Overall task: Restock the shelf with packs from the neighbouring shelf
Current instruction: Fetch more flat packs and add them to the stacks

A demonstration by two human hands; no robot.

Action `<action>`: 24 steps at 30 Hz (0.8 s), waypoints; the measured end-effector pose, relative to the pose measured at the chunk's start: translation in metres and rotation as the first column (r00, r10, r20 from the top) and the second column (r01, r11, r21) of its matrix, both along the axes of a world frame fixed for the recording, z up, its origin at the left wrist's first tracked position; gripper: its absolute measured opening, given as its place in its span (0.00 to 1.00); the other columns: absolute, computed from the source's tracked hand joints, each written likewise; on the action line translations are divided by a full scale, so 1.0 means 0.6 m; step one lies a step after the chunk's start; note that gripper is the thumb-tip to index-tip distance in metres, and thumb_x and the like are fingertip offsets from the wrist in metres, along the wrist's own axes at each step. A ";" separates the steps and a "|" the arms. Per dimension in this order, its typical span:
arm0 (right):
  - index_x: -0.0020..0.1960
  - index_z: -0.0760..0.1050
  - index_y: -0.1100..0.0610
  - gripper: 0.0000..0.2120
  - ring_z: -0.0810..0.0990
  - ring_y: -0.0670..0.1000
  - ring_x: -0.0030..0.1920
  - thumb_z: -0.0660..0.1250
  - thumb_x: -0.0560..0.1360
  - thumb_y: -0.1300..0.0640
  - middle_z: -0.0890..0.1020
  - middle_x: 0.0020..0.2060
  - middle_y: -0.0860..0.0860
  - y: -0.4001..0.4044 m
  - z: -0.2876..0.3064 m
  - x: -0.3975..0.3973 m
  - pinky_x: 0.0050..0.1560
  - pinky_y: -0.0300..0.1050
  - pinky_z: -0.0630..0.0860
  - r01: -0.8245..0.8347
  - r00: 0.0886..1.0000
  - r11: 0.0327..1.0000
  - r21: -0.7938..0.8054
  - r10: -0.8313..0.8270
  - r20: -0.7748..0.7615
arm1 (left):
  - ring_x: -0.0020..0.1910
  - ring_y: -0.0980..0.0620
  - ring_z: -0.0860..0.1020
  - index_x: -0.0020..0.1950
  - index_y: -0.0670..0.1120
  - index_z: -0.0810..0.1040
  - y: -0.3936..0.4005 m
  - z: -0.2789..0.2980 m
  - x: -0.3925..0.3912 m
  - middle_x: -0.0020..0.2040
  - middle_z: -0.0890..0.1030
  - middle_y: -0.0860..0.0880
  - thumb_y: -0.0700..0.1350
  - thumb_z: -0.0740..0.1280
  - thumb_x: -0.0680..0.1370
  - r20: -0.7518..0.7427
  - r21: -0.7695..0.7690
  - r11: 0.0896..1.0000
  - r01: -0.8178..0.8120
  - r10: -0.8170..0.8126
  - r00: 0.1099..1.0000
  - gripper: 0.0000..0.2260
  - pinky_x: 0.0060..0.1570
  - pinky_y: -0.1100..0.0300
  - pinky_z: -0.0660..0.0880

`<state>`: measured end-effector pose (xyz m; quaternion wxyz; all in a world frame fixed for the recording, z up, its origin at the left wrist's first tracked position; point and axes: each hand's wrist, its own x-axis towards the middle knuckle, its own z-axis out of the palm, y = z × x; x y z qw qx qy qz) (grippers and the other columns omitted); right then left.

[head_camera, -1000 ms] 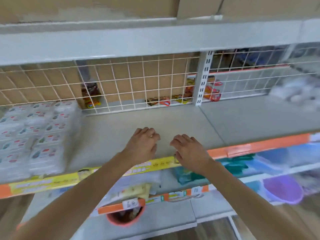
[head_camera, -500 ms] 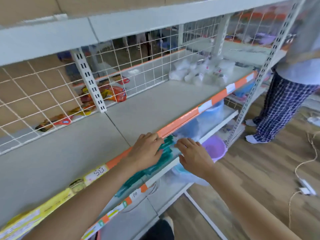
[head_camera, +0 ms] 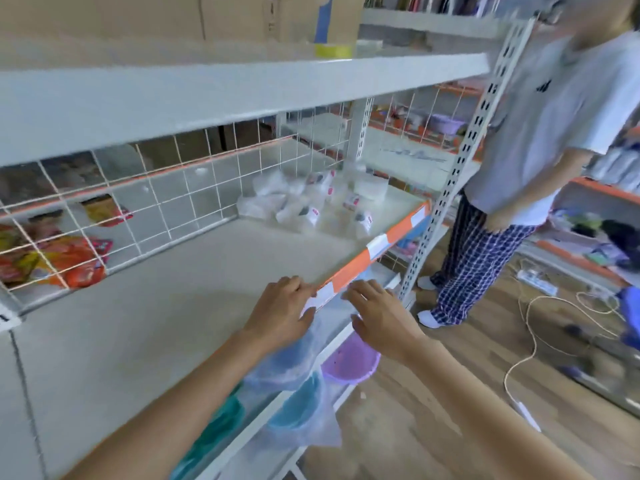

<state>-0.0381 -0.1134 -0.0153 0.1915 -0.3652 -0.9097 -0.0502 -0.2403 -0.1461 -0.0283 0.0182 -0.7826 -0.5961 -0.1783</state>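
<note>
my left hand (head_camera: 280, 313) hangs over the front edge of the shelf (head_camera: 180, 306), fingers loosely extended with the tips near the orange price strip (head_camera: 374, 251), holding nothing; my right hand (head_camera: 379, 315) is just beside it, out past the edge, fingers loosely spread and its grip also empty; the two hands are near each other but apart; the packs (head_camera: 311, 202), white and clear-wrapped with small red labels, lie in a loose heap at the far right end of the same shelf, close to the wire grid (head_camera: 166, 202) at the back and well apart from both hands; the board between me and them is bare; behind the grid, on the left, sit orange and yellow snack bags (head_camera: 74, 258); below the shelf edge a lower shelf carries a purple bowl (head_camera: 349, 363) and blue bowls in a clear bag (head_camera: 298, 407); to the right a person in a pale shirt and checked trousers (head_camera: 481, 258) stands on the wooden floor (head_camera: 450, 410) next to the perforated upright (head_camera: 460, 157); a pale cable (head_camera: 530, 327) loops across the floor further right; cardboard boxes (head_camera: 173, 15) sit on the top shelf.
</note>
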 end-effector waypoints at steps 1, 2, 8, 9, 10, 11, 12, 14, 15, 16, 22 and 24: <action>0.47 0.78 0.58 0.18 0.81 0.57 0.41 0.74 0.57 0.63 0.81 0.45 0.54 0.027 0.006 -0.002 0.32 0.48 0.77 0.019 1.000 1.000 -0.008 -0.020 -0.016 | 0.39 0.44 0.77 0.42 0.47 0.77 0.020 0.000 0.001 0.39 0.77 0.48 0.51 0.55 0.69 0.007 -0.021 1.000 -0.008 0.008 1.000 0.15 0.35 0.54 0.73; 0.48 0.78 0.59 0.18 0.80 0.58 0.42 0.74 0.58 0.64 0.81 0.46 0.54 0.050 0.005 -0.005 0.34 0.49 0.77 0.033 0.999 0.999 -0.025 -0.034 -0.030 | 0.41 0.43 0.77 0.43 0.46 0.78 0.036 -0.001 -0.001 0.41 0.78 0.47 0.52 0.53 0.69 0.011 -0.050 0.999 -0.020 0.021 1.000 0.16 0.37 0.54 0.72; 0.50 0.78 0.57 0.19 0.80 0.57 0.44 0.75 0.59 0.64 0.80 0.47 0.53 0.133 -0.029 -0.040 0.38 0.47 0.78 -0.116 0.991 0.989 -0.087 0.109 -0.084 | 0.40 0.42 0.78 0.46 0.44 0.80 0.093 -0.010 -0.019 0.42 0.79 0.46 0.50 0.57 0.69 0.024 -0.121 0.984 -0.131 0.135 0.991 0.16 0.39 0.51 0.77; 0.49 0.79 0.58 0.19 0.80 0.57 0.45 0.75 0.59 0.64 0.80 0.47 0.54 0.151 -0.032 -0.045 0.38 0.48 0.78 -0.140 0.987 0.984 -0.110 0.130 -0.091 | 0.41 0.42 0.79 0.46 0.44 0.80 0.101 -0.010 -0.022 0.43 0.80 0.46 0.51 0.56 0.69 0.019 -0.122 0.980 -0.160 0.164 0.986 0.18 0.40 0.51 0.77; 0.50 0.79 0.58 0.19 0.80 0.58 0.46 0.74 0.60 0.64 0.80 0.48 0.54 0.171 -0.033 -0.051 0.38 0.50 0.78 -0.164 0.984 0.978 -0.131 0.153 -0.090 | 0.42 0.42 0.79 0.47 0.43 0.80 0.110 -0.007 -0.023 0.43 0.80 0.46 0.51 0.55 0.68 0.015 -0.123 0.973 -0.195 0.198 0.980 0.19 0.41 0.51 0.77; 0.51 0.78 0.58 0.19 0.79 0.59 0.47 0.73 0.61 0.64 0.80 0.49 0.55 0.193 -0.030 -0.057 0.39 0.51 0.77 -0.190 0.980 0.971 -0.143 0.179 -0.087 | 0.44 0.42 0.78 0.48 0.43 0.80 0.119 -0.005 -0.024 0.44 0.80 0.46 0.51 0.54 0.68 0.013 -0.116 0.966 -0.232 0.235 0.972 0.20 0.42 0.51 0.77; 0.51 0.78 0.59 0.18 0.79 0.60 0.48 0.73 0.61 0.64 0.79 0.49 0.56 0.216 -0.027 -0.063 0.40 0.52 0.76 -0.215 0.976 0.965 -0.149 0.204 -0.081 | 0.46 0.42 0.78 0.49 0.43 0.80 0.129 -0.001 -0.025 0.45 0.79 0.45 0.51 0.55 0.69 0.012 -0.108 0.957 -0.268 0.271 0.962 0.20 0.44 0.51 0.76; 0.52 0.78 0.59 0.18 0.79 0.60 0.49 0.72 0.62 0.64 0.79 0.50 0.57 0.260 -0.021 -0.076 0.41 0.53 0.77 -0.272 0.962 0.951 -0.148 0.263 -0.076 | 0.52 0.42 0.76 0.54 0.43 0.78 0.155 0.007 -0.028 0.51 0.78 0.44 0.50 0.57 0.72 0.005 -0.116 0.932 -0.343 0.345 0.938 0.18 0.49 0.51 0.73; 0.52 0.78 0.59 0.18 0.79 0.60 0.49 0.73 0.62 0.64 0.79 0.50 0.56 0.280 -0.017 -0.081 0.41 0.53 0.77 -0.301 0.953 0.942 -0.150 0.293 -0.072 | 0.55 0.42 0.75 0.57 0.43 0.77 0.171 0.011 -0.029 0.54 0.77 0.44 0.49 0.59 0.73 0.000 -0.127 0.916 -0.379 0.382 0.924 0.17 0.52 0.52 0.72; 0.52 0.78 0.59 0.19 0.79 0.59 0.48 0.73 0.61 0.64 0.79 0.49 0.56 0.300 -0.012 -0.085 0.39 0.53 0.78 -0.331 0.943 0.932 -0.147 0.325 -0.065 | 0.57 0.43 0.73 0.60 0.43 0.75 0.191 0.014 -0.030 0.57 0.76 0.44 0.48 0.60 0.75 0.002 -0.120 0.901 -0.416 0.420 0.908 0.16 0.54 0.52 0.70; 0.56 0.77 0.61 0.17 0.76 0.60 0.55 0.70 0.67 0.63 0.77 0.54 0.57 0.417 0.014 -0.089 0.48 0.54 0.75 -0.388 0.922 0.910 -0.147 0.385 -0.050 | 0.61 0.42 0.69 0.64 0.42 0.70 0.332 0.038 -0.057 0.62 0.70 0.43 0.45 0.62 0.76 0.003 -0.049 0.799 -0.600 0.601 0.800 0.17 0.55 0.49 0.70; 0.61 0.73 0.60 0.17 0.71 0.58 0.60 0.65 0.72 0.60 0.74 0.59 0.56 0.448 0.019 -0.095 0.54 0.51 0.69 -0.389 0.921 0.909 -0.153 0.388 -0.034 | 0.64 0.42 0.67 0.66 0.40 0.67 0.367 0.039 -0.071 0.66 0.66 0.42 0.43 0.62 0.77 0.001 -0.040 0.767 -0.641 0.641 0.767 0.19 0.58 0.50 0.69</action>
